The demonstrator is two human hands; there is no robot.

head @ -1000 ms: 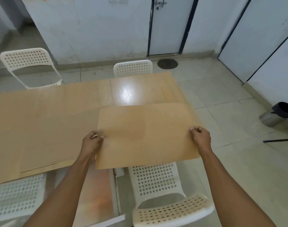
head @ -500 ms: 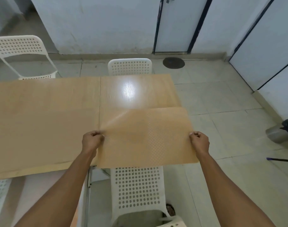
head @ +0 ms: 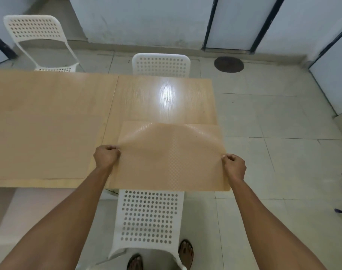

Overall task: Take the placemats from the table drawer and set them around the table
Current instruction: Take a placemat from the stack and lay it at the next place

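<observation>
Left hand (head: 106, 158): we pinch the mat's (head: 172, 160) left edge.
Right hand (head: 234, 167): we pinch its right edge.
Mat: bowed, centre frame, over the surface (head: 55, 121).

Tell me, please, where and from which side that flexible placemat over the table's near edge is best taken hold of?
Take the placemat at its two short side edges, coming in from left and right, as the left hand and right hand do now. It is thin and floppy, already humped in the middle, so a two-sided grip keeps it spread.
</observation>
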